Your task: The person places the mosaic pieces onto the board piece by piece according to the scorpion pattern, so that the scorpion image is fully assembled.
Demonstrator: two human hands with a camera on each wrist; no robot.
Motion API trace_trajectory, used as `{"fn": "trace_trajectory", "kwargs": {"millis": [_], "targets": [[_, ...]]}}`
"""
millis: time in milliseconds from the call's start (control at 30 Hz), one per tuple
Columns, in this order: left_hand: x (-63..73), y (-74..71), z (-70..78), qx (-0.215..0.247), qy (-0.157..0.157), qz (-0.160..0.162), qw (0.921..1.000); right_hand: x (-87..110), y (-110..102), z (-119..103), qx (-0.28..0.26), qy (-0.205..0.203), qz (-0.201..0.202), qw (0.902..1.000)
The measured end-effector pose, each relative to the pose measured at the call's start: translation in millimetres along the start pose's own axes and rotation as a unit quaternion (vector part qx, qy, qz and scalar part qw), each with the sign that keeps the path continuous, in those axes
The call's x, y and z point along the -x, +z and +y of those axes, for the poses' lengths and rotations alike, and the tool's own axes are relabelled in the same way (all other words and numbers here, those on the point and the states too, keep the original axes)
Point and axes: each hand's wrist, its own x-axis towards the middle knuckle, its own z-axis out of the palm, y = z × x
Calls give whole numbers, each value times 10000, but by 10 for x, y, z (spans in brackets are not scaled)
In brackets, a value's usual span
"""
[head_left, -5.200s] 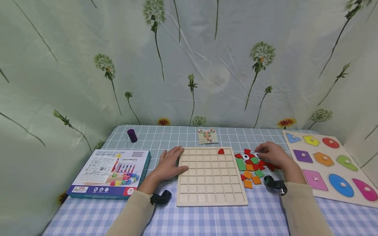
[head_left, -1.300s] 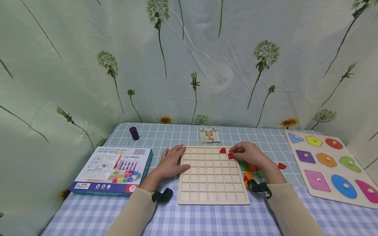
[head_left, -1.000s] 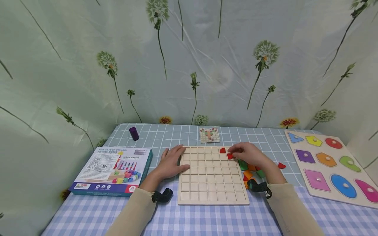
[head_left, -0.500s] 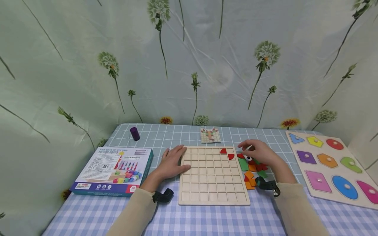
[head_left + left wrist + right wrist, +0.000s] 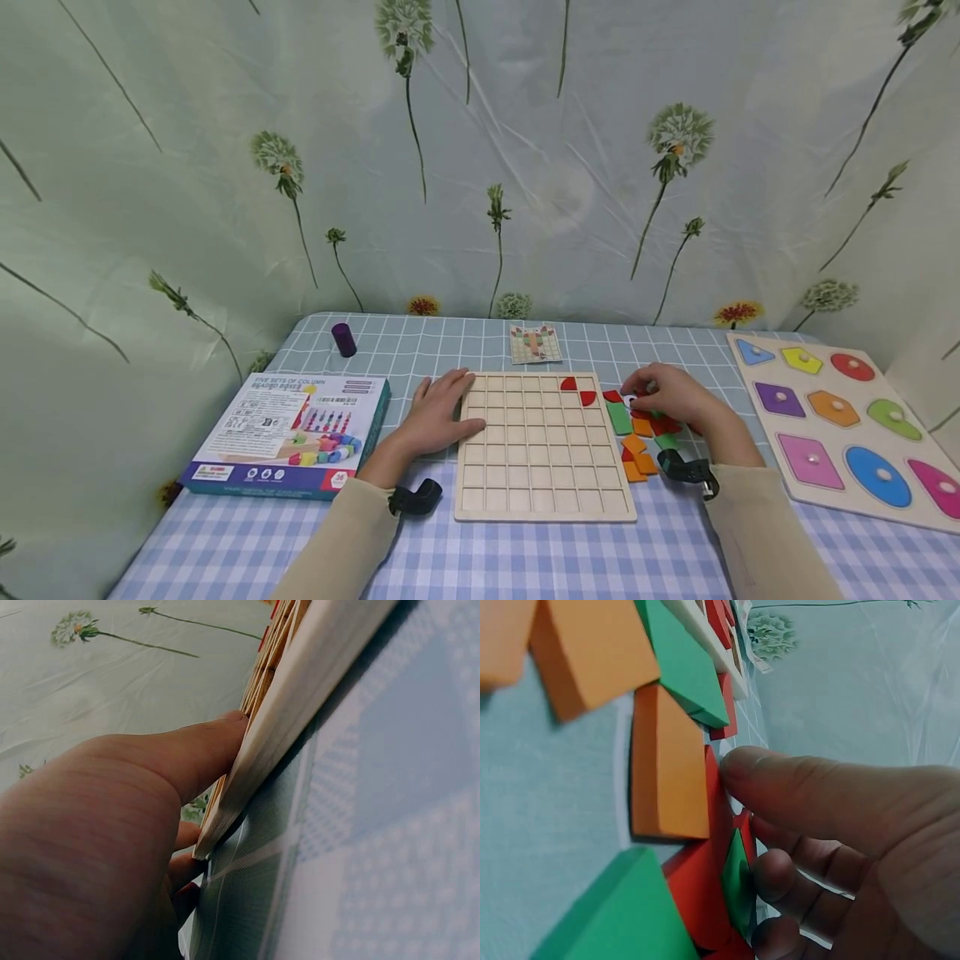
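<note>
My left hand (image 5: 438, 419) rests on the left edge of a wooden grid board (image 5: 542, 479). In the left wrist view, its thumb lies on the board's rim (image 5: 292, 712) and the other fingers sit at the far side. Two red quarter-circle pieces, one (image 5: 568, 384) above the other (image 5: 588, 399), lie diagonally in the board's upper right cells. My right hand (image 5: 675, 397) is over the loose pieces right of the board, fingers loosely bent. The right wrist view has its thumb apart from the fingers, near red pieces (image 5: 697, 889) and an orange block (image 5: 671, 769); no piece is visibly gripped.
A pattern card (image 5: 536, 344) lies behind the board. To the left are a boxed bead set (image 5: 288, 433) and a purple cylinder (image 5: 344, 340). A shape-knob puzzle board (image 5: 817, 396) lies on the right. Green (image 5: 619, 418) and orange pieces (image 5: 635, 443) lie beside the grid board.
Over these seconds my right hand carried a second red quarter-circle onto the board and let go of it. It has since moved right, back over the loose pieces. The left hand stays put.
</note>
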Motion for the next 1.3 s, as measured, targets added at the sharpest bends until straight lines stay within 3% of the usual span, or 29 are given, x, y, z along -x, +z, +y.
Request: {"fn": "trace_trajectory", "kwargs": {"millis": [800,1067,1300], "targets": [[-1,2,5,-21,13,58,10000,-7,36,-19,-412,225,31,9989],[-6,1,-4,-17,25,18,10000,-1,21,-3,-258,258,-11,9993],[-5,1,2,-4,25,60,10000,-28,17,-48,-279,88,226,9993]]}}
